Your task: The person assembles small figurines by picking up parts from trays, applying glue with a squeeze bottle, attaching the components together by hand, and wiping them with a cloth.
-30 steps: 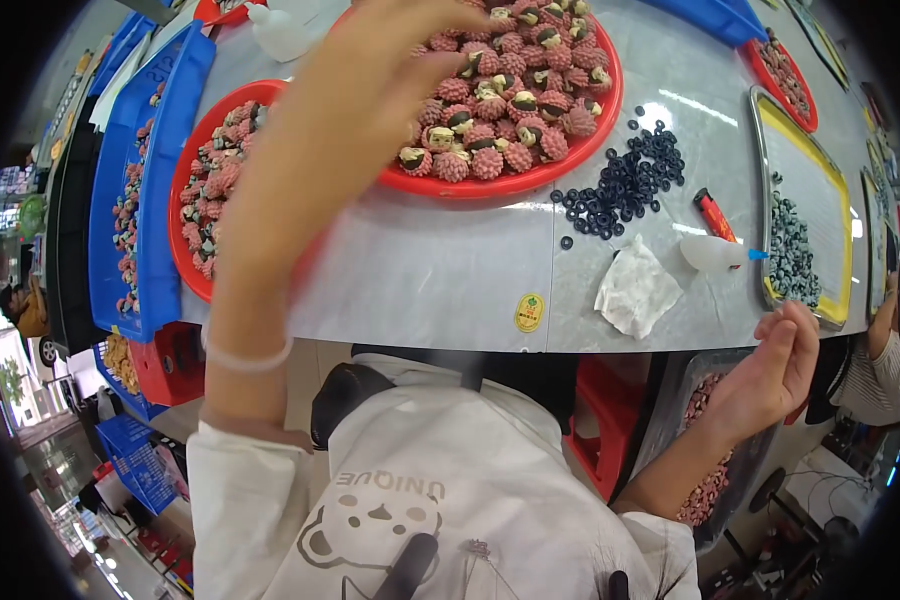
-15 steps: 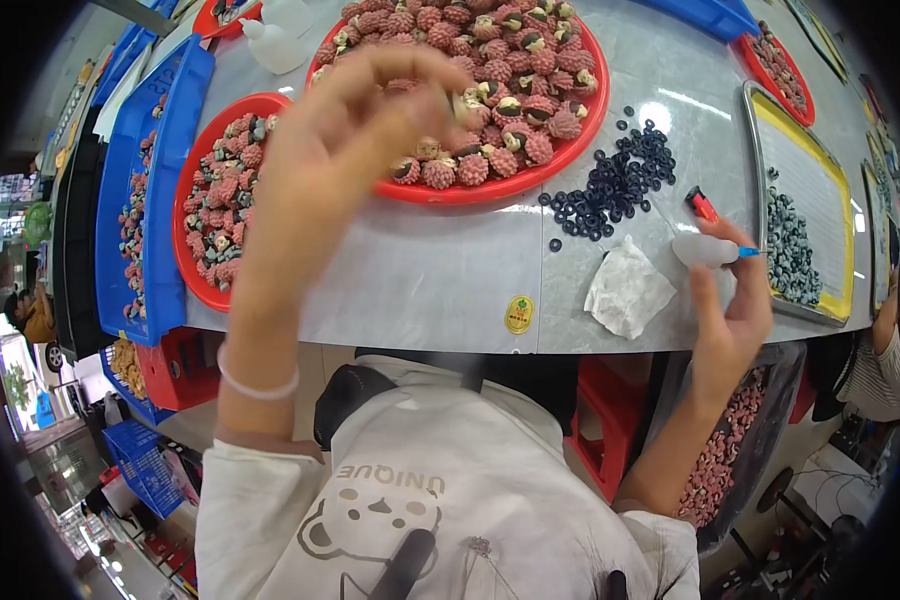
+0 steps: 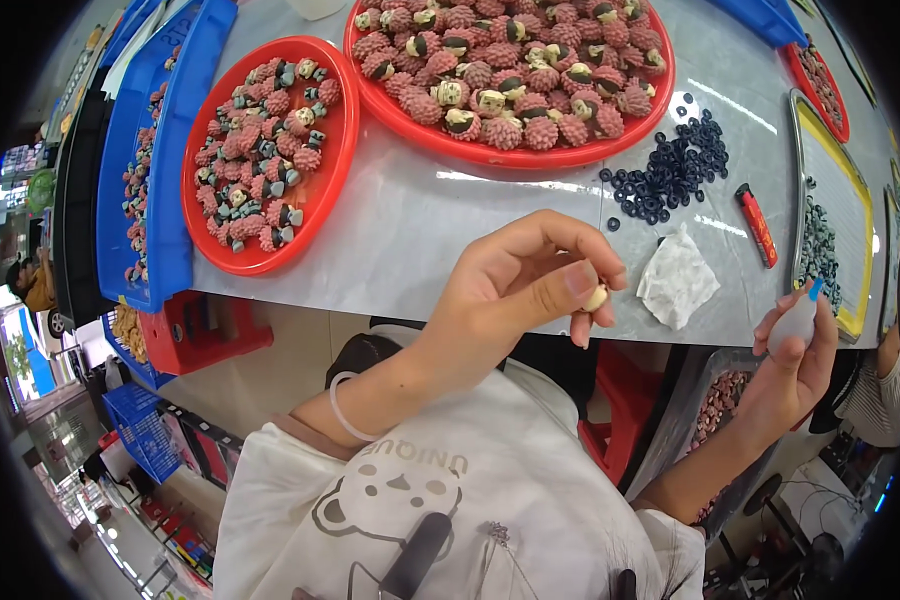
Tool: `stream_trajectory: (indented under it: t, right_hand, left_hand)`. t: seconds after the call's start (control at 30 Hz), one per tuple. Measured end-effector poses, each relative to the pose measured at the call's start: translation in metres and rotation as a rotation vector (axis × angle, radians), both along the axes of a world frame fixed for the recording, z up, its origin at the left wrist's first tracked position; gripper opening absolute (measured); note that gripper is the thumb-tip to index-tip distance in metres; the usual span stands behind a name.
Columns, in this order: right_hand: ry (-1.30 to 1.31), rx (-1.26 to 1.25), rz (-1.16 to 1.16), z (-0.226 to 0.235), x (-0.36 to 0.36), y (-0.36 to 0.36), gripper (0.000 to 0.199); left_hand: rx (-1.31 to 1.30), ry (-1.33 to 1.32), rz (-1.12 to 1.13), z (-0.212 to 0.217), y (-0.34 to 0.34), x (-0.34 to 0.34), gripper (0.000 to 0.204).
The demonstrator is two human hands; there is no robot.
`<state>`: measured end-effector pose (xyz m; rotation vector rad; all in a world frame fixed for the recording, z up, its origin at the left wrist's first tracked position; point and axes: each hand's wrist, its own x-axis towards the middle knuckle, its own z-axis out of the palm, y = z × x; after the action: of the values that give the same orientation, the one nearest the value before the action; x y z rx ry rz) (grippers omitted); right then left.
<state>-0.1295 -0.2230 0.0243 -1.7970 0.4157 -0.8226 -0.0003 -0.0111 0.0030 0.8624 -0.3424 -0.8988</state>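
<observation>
Near the frame's centre, the left hand (image 3: 515,290) pinches a small cream toy piece (image 3: 595,297) between thumb and fingers; at lower right the right hand (image 3: 798,350) clasps a small translucent squeeze bottle (image 3: 796,322) with a blue tip. Steadying both helps. Bumpy pink figures fill glossy red trays (image 3: 335,150).

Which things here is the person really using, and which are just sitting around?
In use:
left hand pinching a small cream piece
right hand holding a small squeeze bottle
big red tray of pink pieces
pile of black rings

Lying about:
red lighter
white tissue
blue trays
</observation>
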Motion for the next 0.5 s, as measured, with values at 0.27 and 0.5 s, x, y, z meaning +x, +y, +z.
stream_trajectory:
  t: [0.27,0.5]
  right_hand:
    - [-0.043,0.238,0.083,0.006,0.0,0.004,0.052]
    - [-0.008,0.217,0.212,0.015,0.011,0.022,0.051]
  left_hand:
    - [0.012,-0.151,0.022,0.007,-0.006,-0.009,0.023]
    - [0.064,-0.056,0.061,0.007,-0.01,-0.011,0.037]
